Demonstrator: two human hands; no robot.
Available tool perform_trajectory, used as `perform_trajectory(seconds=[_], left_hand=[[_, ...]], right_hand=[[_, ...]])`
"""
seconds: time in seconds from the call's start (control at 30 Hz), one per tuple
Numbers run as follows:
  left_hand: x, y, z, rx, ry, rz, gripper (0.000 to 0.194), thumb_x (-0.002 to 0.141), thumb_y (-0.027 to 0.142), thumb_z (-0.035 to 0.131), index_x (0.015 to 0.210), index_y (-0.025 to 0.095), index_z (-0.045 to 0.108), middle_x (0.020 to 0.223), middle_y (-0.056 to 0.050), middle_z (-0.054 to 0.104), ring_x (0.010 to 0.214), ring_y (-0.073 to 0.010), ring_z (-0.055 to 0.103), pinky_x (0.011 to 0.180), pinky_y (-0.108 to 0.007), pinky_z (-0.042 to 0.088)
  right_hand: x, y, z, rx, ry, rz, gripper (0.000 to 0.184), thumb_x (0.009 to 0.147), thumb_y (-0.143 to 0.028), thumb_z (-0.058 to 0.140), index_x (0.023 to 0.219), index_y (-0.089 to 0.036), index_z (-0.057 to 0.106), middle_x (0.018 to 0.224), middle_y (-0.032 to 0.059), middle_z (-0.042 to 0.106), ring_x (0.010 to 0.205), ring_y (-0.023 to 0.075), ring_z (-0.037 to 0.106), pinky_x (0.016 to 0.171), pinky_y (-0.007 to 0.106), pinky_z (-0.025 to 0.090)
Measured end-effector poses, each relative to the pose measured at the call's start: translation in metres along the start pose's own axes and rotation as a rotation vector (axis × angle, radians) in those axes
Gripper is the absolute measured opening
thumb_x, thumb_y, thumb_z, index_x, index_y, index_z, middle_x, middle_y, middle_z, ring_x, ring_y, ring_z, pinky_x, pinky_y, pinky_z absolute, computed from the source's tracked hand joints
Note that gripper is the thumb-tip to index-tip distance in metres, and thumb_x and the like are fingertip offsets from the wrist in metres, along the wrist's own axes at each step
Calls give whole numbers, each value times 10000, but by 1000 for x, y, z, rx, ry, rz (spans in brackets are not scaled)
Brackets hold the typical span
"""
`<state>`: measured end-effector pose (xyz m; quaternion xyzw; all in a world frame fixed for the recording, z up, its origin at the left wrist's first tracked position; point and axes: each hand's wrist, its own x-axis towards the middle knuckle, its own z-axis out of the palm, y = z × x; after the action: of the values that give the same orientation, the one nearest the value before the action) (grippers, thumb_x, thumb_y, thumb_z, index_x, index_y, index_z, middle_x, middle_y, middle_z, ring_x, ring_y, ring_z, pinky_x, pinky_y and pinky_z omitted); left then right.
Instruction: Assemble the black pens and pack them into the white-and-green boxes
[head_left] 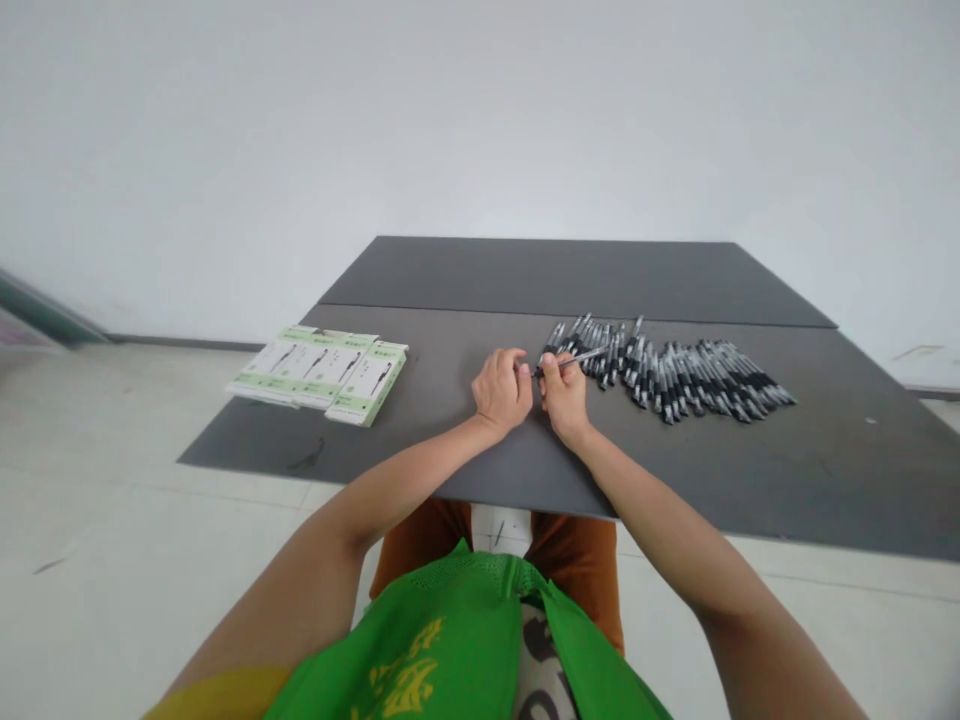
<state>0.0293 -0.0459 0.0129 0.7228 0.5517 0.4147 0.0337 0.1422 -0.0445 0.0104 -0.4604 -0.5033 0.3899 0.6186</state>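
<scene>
A clear pen with a dark grip section (589, 356) is held in my right hand (565, 398), its clear barrel sticking out to the right from my fist. My left hand (504, 390) is close beside it, fingers curled in at the pen's dark end; whatever sits between them is too small to make out. Just right of my hands lies a long spread of similar pens (675, 375), clear with black grips, side by side on the dark grey table (465, 460).
On the table's left side lie several flat green-and-white boxes (322, 362) with pen pictures, overlapping in a row. A white wall (480, 120) rises behind the table. The table's near edge runs close to my body, and pale floor tiles (112, 500) show to the left.
</scene>
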Motion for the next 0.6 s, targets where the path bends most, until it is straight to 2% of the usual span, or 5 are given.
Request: perform_trajectory(seconds=[0.13, 0.27, 0.37, 0.47, 0.6], left_hand=[[13, -14, 4, -162, -502, -154, 574, 1007, 408, 179, 700, 166, 599, 673, -53, 610, 699, -176, 584, 703, -289, 418], [17, -31, -1, -697, -805, -71, 593, 966, 591, 295, 735, 135, 594, 677, -42, 615, 653, -140, 563, 686, -265, 427], [24, -41, -6, -954, -926, 14, 614, 844, 717, 473, 777, 121, 604, 735, -56, 638, 706, -136, 571, 719, -265, 435], [29, -45, -7, -958, -991, 75, 595, 773, 712, 587, 756, 118, 604, 739, -48, 632, 723, -128, 563, 748, -267, 434], [24, -46, 3, -922, -890, 78, 490, 791, 611, 638, 746, 131, 552, 719, -18, 602, 694, -118, 544, 713, -266, 433]], right_hand=[[0, 4, -1, -24, -30, 5, 462, 834, -661, 542, 712, -247, 377, 428, -98, 410, 322, 75, 355, 334, 216, 281], [0, 7, -2, -55, -66, 21, 459, 840, -663, 530, 698, -248, 397, 407, -85, 413, 332, 105, 430, 345, 228, 313], [-1, 9, -3, -112, -31, -29, 448, 850, -648, 527, 696, -244, 414, 416, -80, 421, 342, 105, 428, 375, 235, 333], [-2, 12, -5, -199, 6, -82, 447, 857, -638, 520, 689, -236, 423, 452, -71, 437, 384, 102, 436, 422, 238, 349], [-3, 9, -5, -347, 50, -169, 477, 873, -640, 479, 651, -222, 428, 506, -47, 465, 475, 104, 445, 506, 244, 357]])
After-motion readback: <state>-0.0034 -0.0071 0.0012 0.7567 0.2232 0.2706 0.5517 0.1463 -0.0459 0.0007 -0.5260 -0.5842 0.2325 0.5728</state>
